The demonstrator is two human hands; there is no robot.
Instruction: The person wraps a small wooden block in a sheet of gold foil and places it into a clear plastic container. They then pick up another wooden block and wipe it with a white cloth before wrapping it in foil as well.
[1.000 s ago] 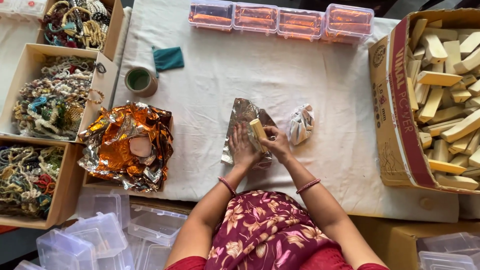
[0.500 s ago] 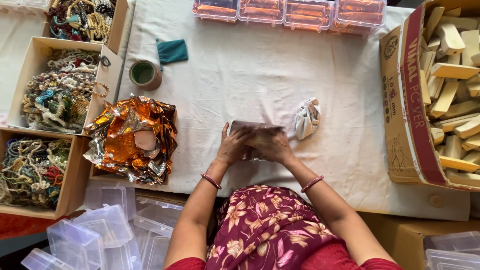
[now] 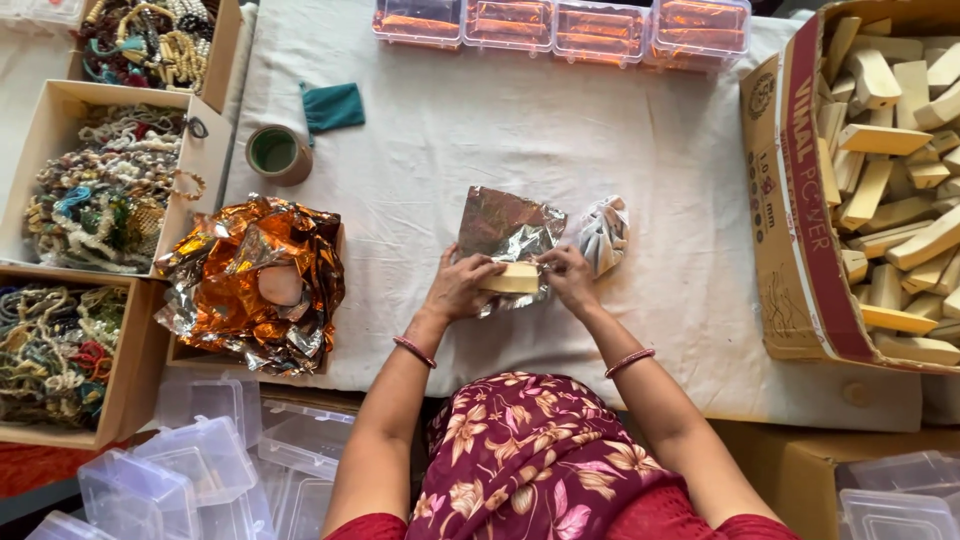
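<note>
A small pale wooden block (image 3: 512,278) lies across the near edge of a shiny silver foil sheet (image 3: 505,228) on the white cloth. My left hand (image 3: 460,287) grips the block's left end and the foil under it. My right hand (image 3: 568,280) pinches the block's right end with the foil's edge. Just right of the foil sits a crumpled clear bag (image 3: 604,234) with white pieces inside.
A heap of orange and silver foil (image 3: 250,285) fills a box on the left. Boxes of beaded strings (image 3: 95,205) line the far left. A carton of wooden blocks (image 3: 890,180) stands right. Clear lidded boxes (image 3: 560,25) sit at the back, a tape roll (image 3: 277,153) nearby.
The foil lay flat with the block upright on it, then both hands covered it; now the block lies sideways at the foil's near edge, held at both ends.
</note>
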